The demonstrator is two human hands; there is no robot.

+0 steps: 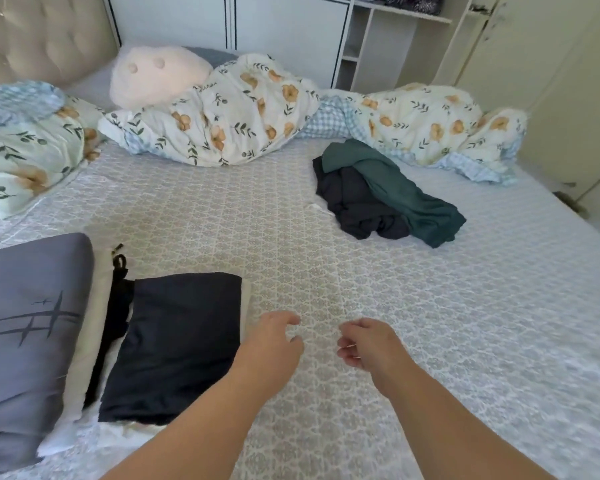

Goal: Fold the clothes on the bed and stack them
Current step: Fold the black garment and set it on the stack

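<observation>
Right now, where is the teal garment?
The teal garment lies unfolded on the far right of the bed, draped over a crumpled dark garment, just before the floral duvet.

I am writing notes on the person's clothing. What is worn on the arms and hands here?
Nothing that shows. The left hand and right hand are bare, with no gloves, and no rings or watch can be seen. Both forearms are uncovered to the picture's lower edge; no sleeve is visible.

On the bed, the folded stack lies at the lower left of the frame, a cushion left of it. The unfolded pile lies at the centre right. Behind it, a duvet stretches across the upper frame.
</observation>
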